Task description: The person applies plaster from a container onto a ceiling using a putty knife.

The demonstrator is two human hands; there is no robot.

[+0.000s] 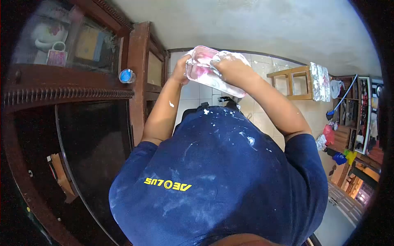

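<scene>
Dark wooden cabinet (82,86) left; wooden stool (293,84) on tiled floor (197,92).

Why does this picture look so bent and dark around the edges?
Head view: a fisheye lens curves the wooden cabinet and blackens the corners; light is even daylight, the dark glass panel reflects faintly, and the hands gripping the clear plastic container stay fairly sharp.
</scene>
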